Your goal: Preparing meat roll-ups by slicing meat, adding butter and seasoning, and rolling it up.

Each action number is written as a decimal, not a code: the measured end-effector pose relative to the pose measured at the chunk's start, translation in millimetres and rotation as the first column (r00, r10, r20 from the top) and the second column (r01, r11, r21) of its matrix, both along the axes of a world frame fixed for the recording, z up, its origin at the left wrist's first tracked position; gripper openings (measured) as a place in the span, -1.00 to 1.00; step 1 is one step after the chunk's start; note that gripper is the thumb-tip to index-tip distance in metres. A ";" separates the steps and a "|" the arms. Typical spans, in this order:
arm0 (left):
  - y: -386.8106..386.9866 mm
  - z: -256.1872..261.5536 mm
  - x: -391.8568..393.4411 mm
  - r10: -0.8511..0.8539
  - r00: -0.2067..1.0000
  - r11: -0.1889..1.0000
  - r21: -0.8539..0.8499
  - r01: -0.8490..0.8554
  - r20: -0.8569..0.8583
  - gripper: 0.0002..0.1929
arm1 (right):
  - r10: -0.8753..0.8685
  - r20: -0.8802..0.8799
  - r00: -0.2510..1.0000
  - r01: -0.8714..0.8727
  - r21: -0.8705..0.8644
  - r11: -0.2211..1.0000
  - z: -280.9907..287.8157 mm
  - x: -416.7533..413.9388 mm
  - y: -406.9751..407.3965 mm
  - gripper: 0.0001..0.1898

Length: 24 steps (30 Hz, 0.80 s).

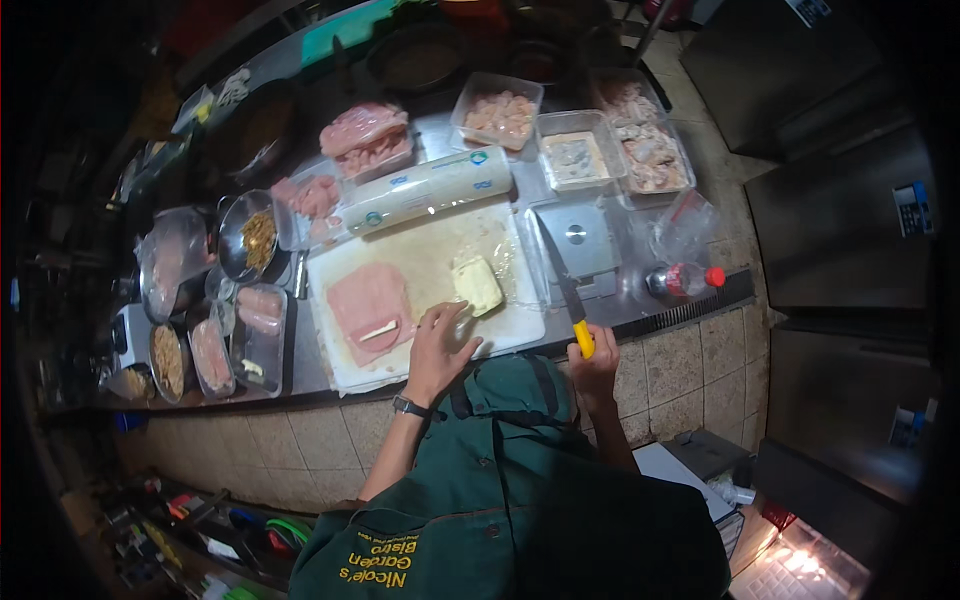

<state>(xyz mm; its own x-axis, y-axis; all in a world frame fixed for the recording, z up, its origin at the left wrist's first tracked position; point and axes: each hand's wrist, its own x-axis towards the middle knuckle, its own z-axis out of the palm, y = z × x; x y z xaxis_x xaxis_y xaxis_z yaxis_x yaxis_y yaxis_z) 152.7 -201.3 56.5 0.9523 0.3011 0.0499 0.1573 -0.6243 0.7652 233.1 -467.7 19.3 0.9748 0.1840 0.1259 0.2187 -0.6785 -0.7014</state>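
On a white cutting board [420, 247] lies a flat square of pink meat [364, 296]. A round ham-like slice [375, 341] rests on its lower right part, with a pale stick [377, 331] across it. A pale yellow block [477, 285], perhaps butter or cheese, lies on clear film to the right. My left hand [442, 349] is between the two, fingers spread, fingertips close to the block's lower left; contact cannot be told. My right hand [595, 356] grips the yellow handle of a kitchen knife [566, 285], blade pointing away over a scale's edge.
A roll of plastic film [431, 191] lies across the board's far side. Right are a kitchen scale [577, 232], a red-capped bottle [679, 280] and a plastic bag [681, 225]. Tubs of raw meat [499, 112] stand behind. Left are a metal bowl [251, 236] and a clear tray [259, 337].
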 end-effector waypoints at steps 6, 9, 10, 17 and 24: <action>-7.3 1.6 4.9 -0.013 1.000 1.000 0.005 0.013 -0.014 -0.38 | -0.107 0.108 0.988 0.104 0.030 0.994 -13.3 47.6 -17.7 -0.64; -9.0 0.4 5.3 -0.012 1.000 1.000 0.003 0.012 -0.009 -0.39 | -0.052 0.124 0.991 0.059 -0.051 0.997 -9.4 76.9 -17.8 -0.62; -9.5 1.3 2.1 -0.024 1.000 1.000 -0.003 0.024 0.008 -0.40 | -0.043 0.103 0.994 0.054 -0.103 0.993 -9.5 82.6 -19.4 -0.61; -11.3 3.5 -19.3 0.142 0.983 0.984 -0.095 -0.153 -0.114 -0.42 | -0.002 0.064 0.998 0.014 -0.183 0.983 -4.9 104.0 -29.9 -0.60; -13.7 -5.6 -20.9 0.156 0.984 0.984 -0.068 -0.162 -0.083 -0.39 | 0.022 0.034 0.999 -0.014 -0.211 0.977 18.7 97.2 -20.1 -0.50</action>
<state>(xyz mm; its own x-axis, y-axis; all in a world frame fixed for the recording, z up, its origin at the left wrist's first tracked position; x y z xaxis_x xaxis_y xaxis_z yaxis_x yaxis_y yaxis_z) 131.8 -215.1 50.8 0.8922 0.4488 -0.0499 0.3100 -0.5284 0.7904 330.3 -487.8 37.9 0.9667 0.2274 0.1171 0.2543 -0.8059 -0.5347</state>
